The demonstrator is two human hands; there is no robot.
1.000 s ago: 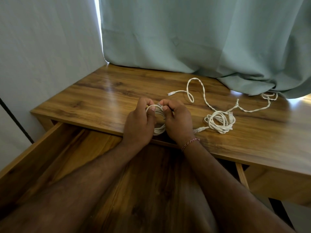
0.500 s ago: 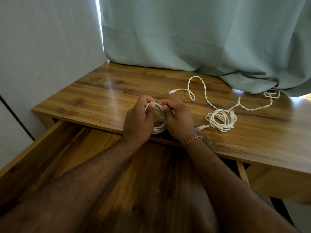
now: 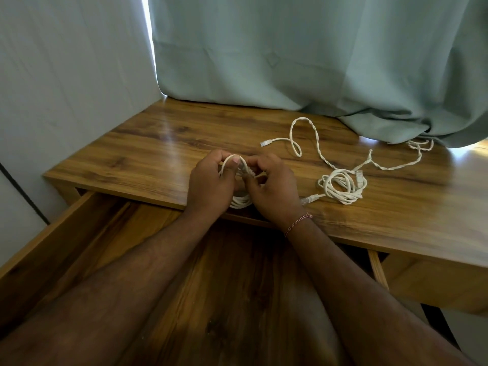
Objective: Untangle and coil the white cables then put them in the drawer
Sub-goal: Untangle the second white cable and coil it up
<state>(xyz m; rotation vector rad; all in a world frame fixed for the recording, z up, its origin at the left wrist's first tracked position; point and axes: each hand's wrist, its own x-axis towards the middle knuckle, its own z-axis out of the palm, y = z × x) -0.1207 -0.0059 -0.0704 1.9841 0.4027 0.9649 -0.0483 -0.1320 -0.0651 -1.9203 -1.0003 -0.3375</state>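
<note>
A small coil of white cable (image 3: 239, 201) is held upright between both hands at the desk's front edge, above the open wooden drawer (image 3: 79, 239). My left hand (image 3: 210, 184) grips its left side, thumb over the top loop. My right hand (image 3: 273, 188) pinches the coil's right side and a cable end near the top. A second white cable (image 3: 342, 187) lies on the desk to the right, partly bunched in loose loops, with twisted strands trailing back to a plug (image 3: 265, 143) and under the curtain.
The wooden desk (image 3: 158, 151) stands against a pale wall on the left. A green curtain (image 3: 317, 62) hangs over the desk's back and right side. The drawer's right wall (image 3: 377, 270) runs beside my right forearm.
My right fingers have shifted up on the coil and now pinch near its top. The coil has stayed at the desk edge and the other cable has not moved.
</note>
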